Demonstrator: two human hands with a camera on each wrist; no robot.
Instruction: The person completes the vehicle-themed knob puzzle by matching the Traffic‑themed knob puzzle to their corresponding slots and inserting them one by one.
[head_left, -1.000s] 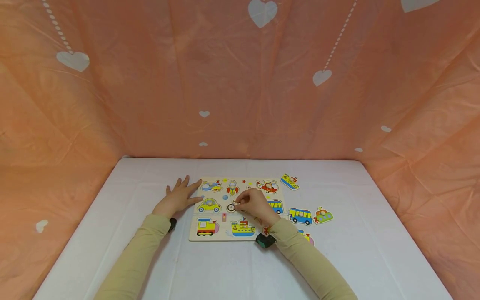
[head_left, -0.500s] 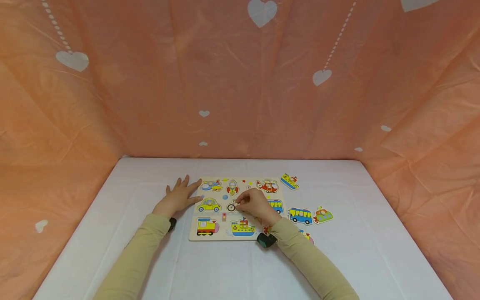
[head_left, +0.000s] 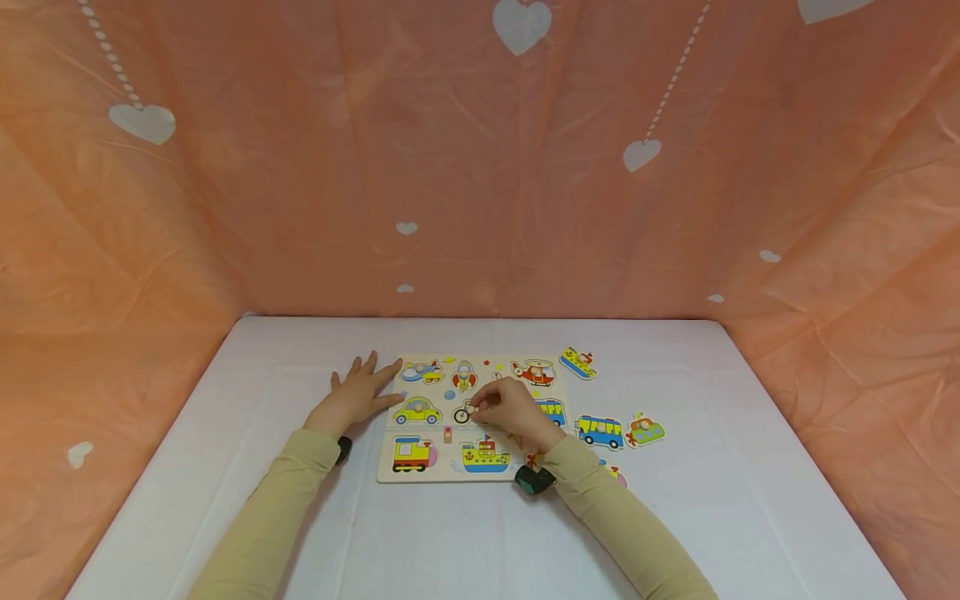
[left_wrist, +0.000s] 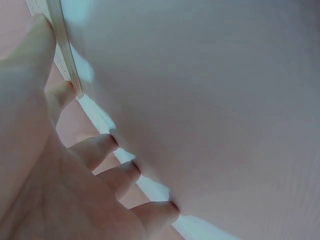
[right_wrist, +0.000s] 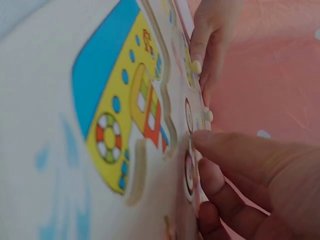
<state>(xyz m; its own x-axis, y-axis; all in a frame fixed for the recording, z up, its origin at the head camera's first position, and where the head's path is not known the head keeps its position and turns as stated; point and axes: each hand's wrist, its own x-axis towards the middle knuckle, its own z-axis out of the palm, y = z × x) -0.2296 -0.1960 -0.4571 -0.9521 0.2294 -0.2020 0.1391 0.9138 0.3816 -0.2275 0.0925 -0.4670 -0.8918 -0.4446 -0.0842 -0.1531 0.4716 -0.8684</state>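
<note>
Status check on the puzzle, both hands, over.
Left hand touching puzzle board at left edge. Right hand pinching bicycle, partly hiding it. Loose bus, boat, submarine right of board.

My 2 sleeved forearms [head_left: 272,508] reach forward, slanting inward. My left hand [head_left: 354,398] lies palm down, its 5 digits [left_wrist: 92,151] spread; my right hand [head_left: 516,412] pinches, its fingers [right_wrist: 214,179] curled.

creased orange fabric walls [head_left: 300,167] on three sides, pale printed hearts [head_left: 522,27], dotted lines [head_left: 681,62], white table cover [head_left: 450,542]
</note>
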